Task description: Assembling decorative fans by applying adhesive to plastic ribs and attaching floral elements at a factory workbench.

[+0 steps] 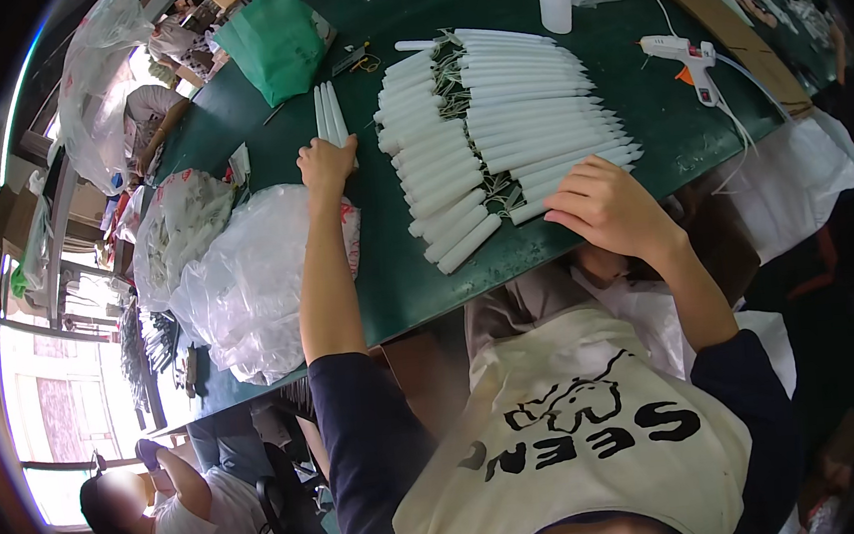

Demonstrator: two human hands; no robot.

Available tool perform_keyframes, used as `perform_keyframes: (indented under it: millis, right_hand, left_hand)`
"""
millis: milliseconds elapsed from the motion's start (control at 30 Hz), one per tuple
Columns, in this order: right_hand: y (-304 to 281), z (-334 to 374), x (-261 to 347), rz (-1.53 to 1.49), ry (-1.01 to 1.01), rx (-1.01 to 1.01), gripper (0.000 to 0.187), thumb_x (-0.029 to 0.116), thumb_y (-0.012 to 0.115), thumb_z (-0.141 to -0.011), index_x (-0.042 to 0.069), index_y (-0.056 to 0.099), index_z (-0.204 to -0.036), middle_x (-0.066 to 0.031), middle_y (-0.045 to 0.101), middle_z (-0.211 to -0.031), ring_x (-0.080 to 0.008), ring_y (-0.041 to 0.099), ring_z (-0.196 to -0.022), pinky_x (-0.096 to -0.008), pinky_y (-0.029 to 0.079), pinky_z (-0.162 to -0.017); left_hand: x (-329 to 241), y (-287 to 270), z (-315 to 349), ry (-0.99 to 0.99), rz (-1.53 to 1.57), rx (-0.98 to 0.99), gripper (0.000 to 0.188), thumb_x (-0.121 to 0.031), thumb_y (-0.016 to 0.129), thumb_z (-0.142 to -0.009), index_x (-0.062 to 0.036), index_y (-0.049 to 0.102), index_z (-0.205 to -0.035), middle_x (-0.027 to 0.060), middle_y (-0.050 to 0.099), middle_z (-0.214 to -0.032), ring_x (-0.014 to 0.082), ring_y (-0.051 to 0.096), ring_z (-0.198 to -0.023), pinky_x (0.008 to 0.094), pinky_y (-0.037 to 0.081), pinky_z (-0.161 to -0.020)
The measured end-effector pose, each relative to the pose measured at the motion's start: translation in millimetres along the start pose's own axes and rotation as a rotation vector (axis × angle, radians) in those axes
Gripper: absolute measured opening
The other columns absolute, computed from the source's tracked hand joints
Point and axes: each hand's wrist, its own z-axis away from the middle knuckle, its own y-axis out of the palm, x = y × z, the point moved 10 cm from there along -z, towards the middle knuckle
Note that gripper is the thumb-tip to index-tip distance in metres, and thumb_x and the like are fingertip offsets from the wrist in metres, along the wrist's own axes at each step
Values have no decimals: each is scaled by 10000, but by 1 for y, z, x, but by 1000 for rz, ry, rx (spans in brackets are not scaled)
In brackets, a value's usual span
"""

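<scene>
At the left of the work area my left hand (327, 164) is closed on a few white taper candles (331, 114), whose long shafts stick out beyond my fingers. My right hand (603, 203) has its fingers curled round the tip of the nearest white taper candle (530, 212) in the right-hand row. That row of pointed white candle pieces (533, 88) lies side by side on the green table. Facing it is a row of shorter white tubes (440, 181). Small metallic strips or wires (453, 89) show between the two rows.
A glue gun (684, 61) lies at the right by a cardboard sheet (730, 37). Behind the rows stands a white squeeze bottle (555, 6). A green bag (271, 43), scissors (367, 63) and clear plastic bags (248, 281) are on the left. Another person (195, 506) sits lower left.
</scene>
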Motion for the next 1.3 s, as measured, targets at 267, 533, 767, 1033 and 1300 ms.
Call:
perform_keyframes:
  millis: [267, 533, 767, 1033, 1300]
  right_hand:
    - [5, 2, -2, 25, 6, 36, 118, 160, 690, -829, 48, 653, -837, -47, 626, -767, -229, 587, -760, -338, 467, -754]
    - [-9, -4, -10, 21, 10, -52, 96, 113, 706, -799, 38, 657, -836, -56, 625, -800, -247, 594, -783, -352, 476, -739]
    - [-6, -10, -31, 23, 75, -114, 108, 83, 719, -774, 36, 665, -856, -59, 616, -861, -254, 598, -837, -355, 491, -726]
    - [14, -31, -19, -42, 29, -156, 179, 55, 724, -754, 28, 661, -919, -63, 602, -970, -249, 590, -912, -359, 503, -770]
    - [33, -34, -31, 7, 73, -109, 219, 51, 726, -746, 32, 663, -955, -57, 581, -1027, -258, 564, -994, -369, 489, -838]
  left_hand:
    - [7, 5, -9, -84, 4, -53, 851, -599, 634, -775, 88, 480, -1253, 280, 512, -1279, 410, 499, -1212, 458, 457, -988]
    - [-5, -35, 19, -109, -57, -200, 821, -647, 606, -785, 30, 524, -1242, 214, 559, -1224, 378, 507, -1179, 454, 451, -928]
    - [-137, -111, 177, 846, 329, -329, 252, -280, 732, -814, -106, 657, -981, 69, 617, -1022, 288, 556, -969, 418, 423, -842]
    - [-153, -80, 222, 922, 203, -297, 270, -223, 776, -739, -97, 659, -947, 50, 596, -998, 247, 541, -946, 374, 410, -797]
    - [-161, -74, 228, 968, 139, -421, 194, -167, 745, -739, -87, 637, -879, 32, 600, -996, 232, 540, -947, 371, 409, -802]
